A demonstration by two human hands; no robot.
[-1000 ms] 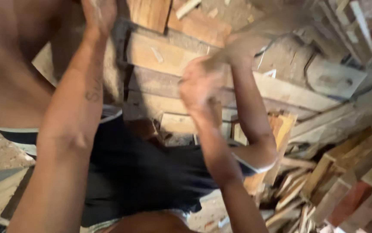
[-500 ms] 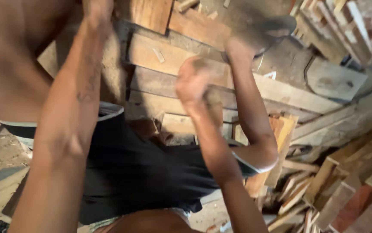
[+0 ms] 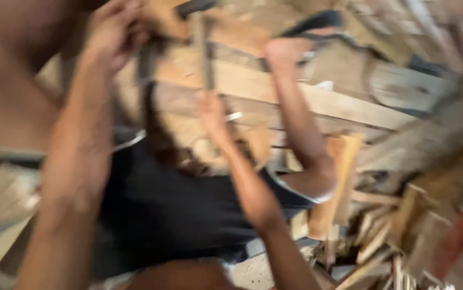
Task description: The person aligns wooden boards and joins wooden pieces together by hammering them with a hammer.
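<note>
The view is badly blurred. My left hand [image 3: 114, 38] is raised at the top left, its fingers curled on a light brown wood block [image 3: 162, 19]. Lower and to the right, my right hand [image 3: 210, 110] grips a thin upright handle [image 3: 202, 53]. The handle runs up to a dark head [image 3: 195, 6] at the block's edge. What kind of tool it is cannot be made out. Between my arms are black shorts [image 3: 177, 209] and a bare leg [image 3: 301, 129] ending in a foot with a dark sandal [image 3: 312, 22].
Long pale planks [image 3: 349, 104] lie across the ground behind the leg. An upright split log [image 3: 334, 188] stands by the knee. Several split sticks and offcuts [image 3: 392, 241] are heaped at the lower right. Bare skin [image 3: 11, 80] fills the upper left.
My right hand has dropped lower with the handle, which now stands upright against the block. My left hand has come down and rightward into view. The camera has shifted and blur has grown.
</note>
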